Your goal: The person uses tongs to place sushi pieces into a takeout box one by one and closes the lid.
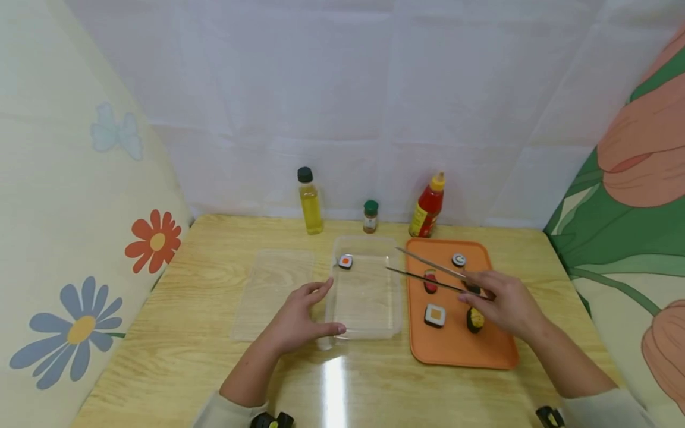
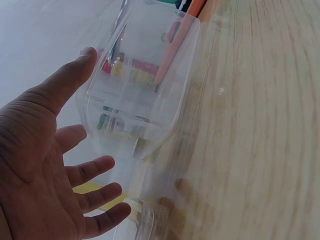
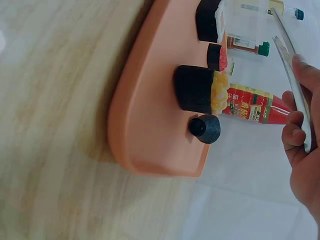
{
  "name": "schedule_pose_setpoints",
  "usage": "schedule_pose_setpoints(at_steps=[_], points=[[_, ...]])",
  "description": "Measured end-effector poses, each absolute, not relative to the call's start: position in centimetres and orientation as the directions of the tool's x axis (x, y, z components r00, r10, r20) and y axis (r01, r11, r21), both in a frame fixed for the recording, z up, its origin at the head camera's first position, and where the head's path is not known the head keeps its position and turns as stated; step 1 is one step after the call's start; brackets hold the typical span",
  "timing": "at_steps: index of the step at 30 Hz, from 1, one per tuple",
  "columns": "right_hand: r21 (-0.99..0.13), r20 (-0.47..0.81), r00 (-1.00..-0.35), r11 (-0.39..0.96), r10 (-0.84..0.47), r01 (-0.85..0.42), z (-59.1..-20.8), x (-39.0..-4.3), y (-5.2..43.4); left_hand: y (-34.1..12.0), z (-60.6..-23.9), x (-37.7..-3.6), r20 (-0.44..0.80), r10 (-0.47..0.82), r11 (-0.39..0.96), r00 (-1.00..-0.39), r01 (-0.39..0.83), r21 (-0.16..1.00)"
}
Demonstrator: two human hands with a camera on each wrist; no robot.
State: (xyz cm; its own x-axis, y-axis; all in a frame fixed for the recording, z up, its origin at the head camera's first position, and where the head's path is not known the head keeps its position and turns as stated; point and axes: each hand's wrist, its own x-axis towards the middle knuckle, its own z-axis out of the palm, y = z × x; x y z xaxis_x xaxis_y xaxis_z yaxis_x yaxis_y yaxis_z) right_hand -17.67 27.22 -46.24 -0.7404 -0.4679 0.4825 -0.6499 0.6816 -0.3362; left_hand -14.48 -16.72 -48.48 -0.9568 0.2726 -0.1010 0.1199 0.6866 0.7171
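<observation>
In the head view my right hand (image 1: pixel 503 300) grips long metal tongs (image 1: pixel 428 261), their tips spread apart over the right rim of a clear plastic box (image 1: pixel 364 333). Nothing sits between the tips. A small sushi roll with an orange centre (image 1: pixel 345 261) lies in the box's far left corner. Beside the box's left side is my left hand (image 1: pixel 299 321), fingers spread, holding nothing; whether the thumb touches the rim I cannot tell. Below the right hand, an orange tray (image 1: pixel 455 353) bears a square roll (image 1: pixel 435 315), yellow-topped sushi (image 1: pixel 475 320), red-topped sushi (image 1: pixel 430 281) and a round roll (image 1: pixel 458 260).
A clear flat lid (image 1: pixel 267 285) lies left of the box. Along the back wall stand an oil bottle (image 1: pixel 311 205), a green-capped spice jar (image 1: pixel 370 217) and a red sauce bottle (image 1: pixel 428 208). A black sushi piece (image 3: pixel 204 128) also sits on the tray.
</observation>
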Motion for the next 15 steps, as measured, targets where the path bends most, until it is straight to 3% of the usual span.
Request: schedule_pose_setpoints(at_steps=[15], points=[[-0.347,0.520,-0.763,0.722,-0.384,-0.599,-47.1,-15.7,28.9,-16.8,-48.5,-14.5,-0.113,0.269,0.689,-0.956,0.109,0.717]])
